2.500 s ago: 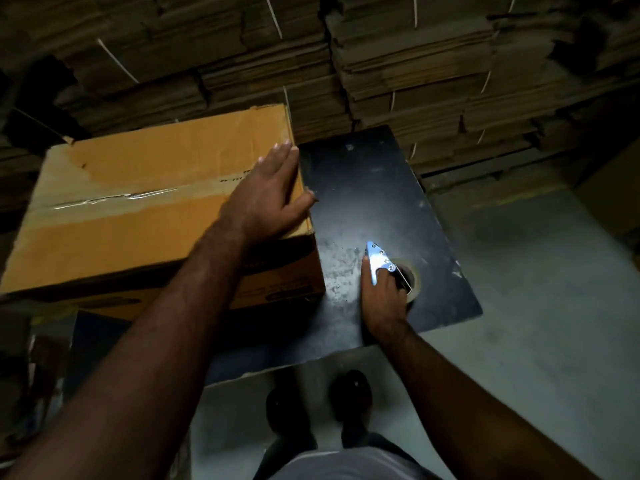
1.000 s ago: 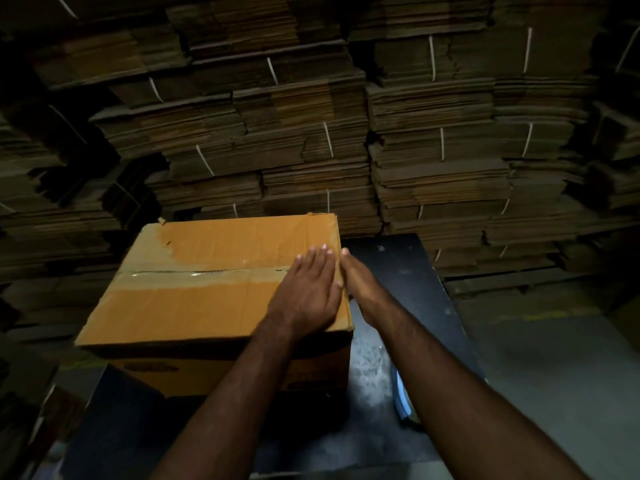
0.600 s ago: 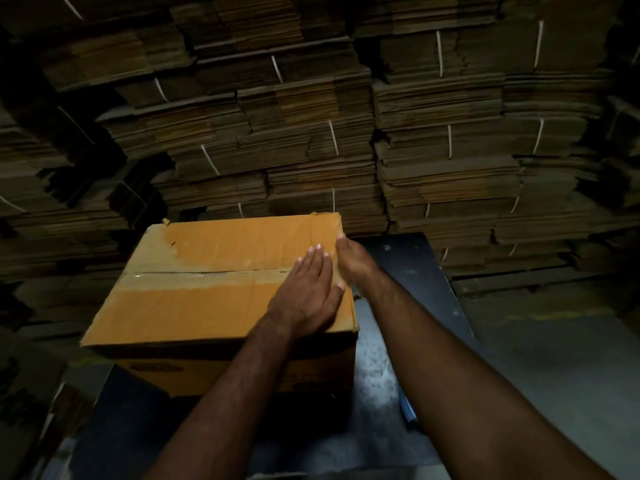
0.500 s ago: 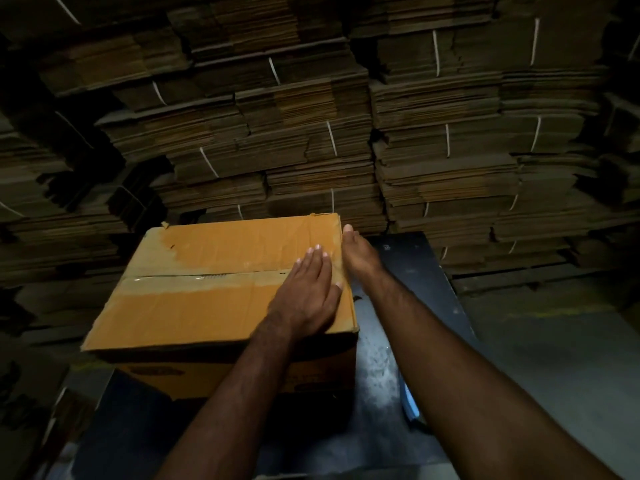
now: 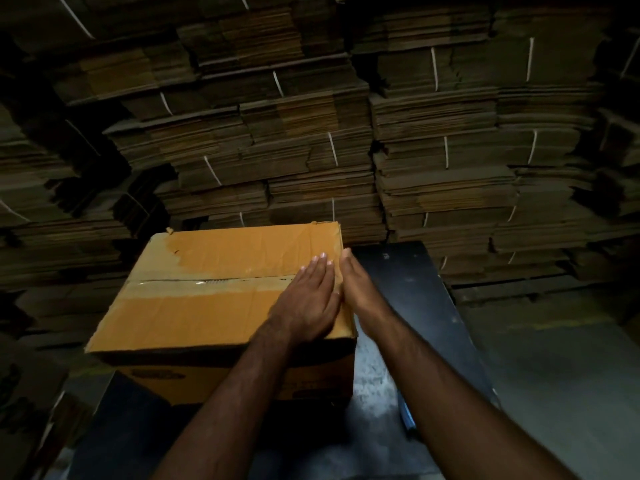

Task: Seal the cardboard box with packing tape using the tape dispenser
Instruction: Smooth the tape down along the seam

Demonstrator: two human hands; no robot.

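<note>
A closed orange-brown cardboard box (image 5: 214, 282) stands on a black table (image 5: 408, 292). A strip of clear tape (image 5: 207, 284) runs along its top seam from left to right. My left hand (image 5: 308, 299) lies flat on the box top at the right end of the tape, fingers together. My right hand (image 5: 356, 285) is pressed flat against the box's upper right edge and side, next to the left hand. Only a blue sliver of the tape dispenser (image 5: 408, 415) shows on the table, mostly hidden behind my right forearm.
Tall stacks of flattened, tied cardboard (image 5: 311, 133) fill the wall right behind the table. A grey concrete floor (image 5: 554, 375) lies to the right. More dark cardboard (image 5: 24, 393) sits low at the left.
My right hand let go of the tape dispenser on the table and came up to the box's right edge, then slid a little along it. The left hand stayed on the box top.
</note>
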